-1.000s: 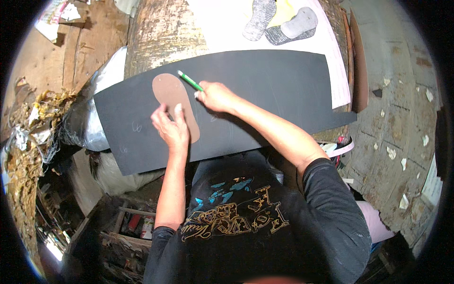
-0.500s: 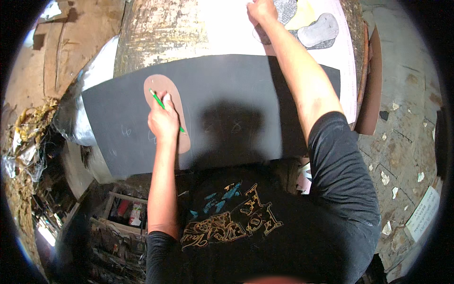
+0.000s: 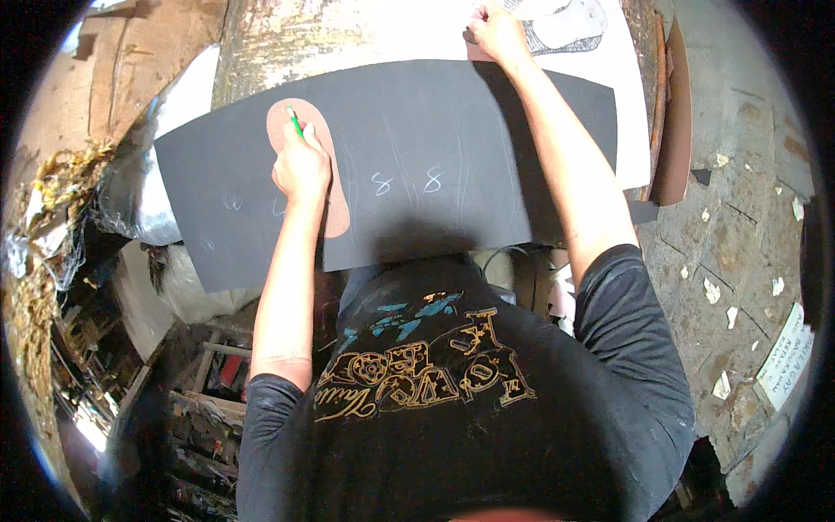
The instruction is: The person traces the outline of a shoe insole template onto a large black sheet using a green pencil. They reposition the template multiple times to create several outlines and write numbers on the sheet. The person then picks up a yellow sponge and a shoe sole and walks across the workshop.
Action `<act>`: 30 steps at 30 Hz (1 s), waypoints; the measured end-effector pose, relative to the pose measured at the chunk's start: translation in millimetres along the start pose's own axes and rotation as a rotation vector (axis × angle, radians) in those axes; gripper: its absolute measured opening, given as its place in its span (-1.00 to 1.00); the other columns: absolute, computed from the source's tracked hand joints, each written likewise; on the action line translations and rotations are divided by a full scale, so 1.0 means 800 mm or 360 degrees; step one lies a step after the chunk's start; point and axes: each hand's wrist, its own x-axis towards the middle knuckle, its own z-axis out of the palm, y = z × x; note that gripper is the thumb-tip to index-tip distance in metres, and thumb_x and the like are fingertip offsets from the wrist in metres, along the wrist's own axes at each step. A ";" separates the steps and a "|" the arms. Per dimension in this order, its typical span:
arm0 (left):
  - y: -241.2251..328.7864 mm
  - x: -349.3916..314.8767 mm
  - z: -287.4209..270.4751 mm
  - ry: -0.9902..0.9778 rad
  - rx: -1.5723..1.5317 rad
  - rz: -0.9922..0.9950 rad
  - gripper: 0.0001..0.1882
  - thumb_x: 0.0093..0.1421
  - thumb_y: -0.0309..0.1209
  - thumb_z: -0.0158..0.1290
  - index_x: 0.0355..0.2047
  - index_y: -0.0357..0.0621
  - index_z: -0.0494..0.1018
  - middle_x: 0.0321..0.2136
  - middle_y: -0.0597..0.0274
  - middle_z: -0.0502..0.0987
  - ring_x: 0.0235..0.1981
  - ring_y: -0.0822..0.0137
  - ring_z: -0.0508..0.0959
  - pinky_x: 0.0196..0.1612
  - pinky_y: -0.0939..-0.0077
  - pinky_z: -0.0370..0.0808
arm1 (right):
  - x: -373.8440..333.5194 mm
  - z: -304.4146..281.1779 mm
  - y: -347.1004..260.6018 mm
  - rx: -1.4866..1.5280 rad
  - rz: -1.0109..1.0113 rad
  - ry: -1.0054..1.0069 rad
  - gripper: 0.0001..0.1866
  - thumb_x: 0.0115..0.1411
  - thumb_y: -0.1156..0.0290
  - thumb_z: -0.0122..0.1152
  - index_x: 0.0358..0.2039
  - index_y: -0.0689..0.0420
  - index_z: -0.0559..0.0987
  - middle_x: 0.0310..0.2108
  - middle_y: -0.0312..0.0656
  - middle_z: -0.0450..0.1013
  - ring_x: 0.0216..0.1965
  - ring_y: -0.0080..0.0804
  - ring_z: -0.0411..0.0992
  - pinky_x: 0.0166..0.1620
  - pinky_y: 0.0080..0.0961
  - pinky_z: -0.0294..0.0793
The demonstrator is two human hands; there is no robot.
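A brown sole-shaped template (image 3: pixel 337 213) lies on a black sheet (image 3: pixel 470 113) marked with pale lines and figures. My left hand (image 3: pixel 303 170) rests on this template, closed around a green pencil (image 3: pixel 296 122); the pencil's upper end sticks out beyond the fingers and its lower end is hidden. Farther off, over white paper at the top, my right hand (image 3: pixel 502 33) has its fingers drawn together. What they hold, if anything, I cannot make out. Just right of that hand lies a grey sole-shaped piece (image 3: pixel 561 28), partly cut off by the view's edge.
The worn work surface (image 3: pixel 287 48) extends beyond the black sheet. A brown board (image 3: pixel 674 130) stands along the right side. Crumpled clear plastic (image 3: pixel 143 213) and fibrous scraps (image 3: pixel 52 200) are at the left. Paper bits lie on the floor (image 3: pixel 739 252), near a lettered card (image 3: pixel 787 361).
The black sheet and template sit higher in the view. More of the pencil is hidden in my left hand. My right hand appears slightly farther right and lower.
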 end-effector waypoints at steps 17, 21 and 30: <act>-0.002 0.001 0.004 0.0035 0.0166 0.0106 -0.67 0.43 -0.10 -0.12 -0.04 -0.07 0.38 -0.39 -0.20 0.65 -0.30 -0.25 0.67 -0.20 -0.16 0.54 | 0.063 0.042 -0.033 -0.0199 -0.0133 -0.0258 -0.65 0.20 0.20 0.15 -0.23 0.22 0.69 -0.18 0.20 0.61 -0.13 0.20 0.60 -0.09 -0.07 0.61; 0.000 0.005 0.004 -0.0020 0.0179 0.0082 -0.66 0.44 -0.11 -0.13 -0.01 -0.09 0.35 -0.38 -0.18 0.66 -0.28 -0.24 0.67 -0.16 -0.15 0.53 | -0.120 -0.064 -0.029 0.0100 -0.0250 -0.0298 -0.67 0.33 0.15 0.13 -0.24 0.17 0.62 -0.43 -0.16 0.57 -0.36 -0.32 0.54 -0.20 -0.32 0.53; -0.007 0.006 0.003 -0.0005 0.0120 0.0199 -0.62 0.42 -0.08 -0.11 0.03 -0.09 0.38 -0.35 -0.23 0.66 -0.25 -0.24 0.67 -0.15 -0.17 0.54 | -0.343 -0.060 -0.006 0.0288 0.0138 -0.0135 -0.78 0.36 0.27 0.15 -0.17 0.17 0.57 -0.38 -0.06 0.58 -0.31 -0.14 0.59 -0.20 -0.24 0.54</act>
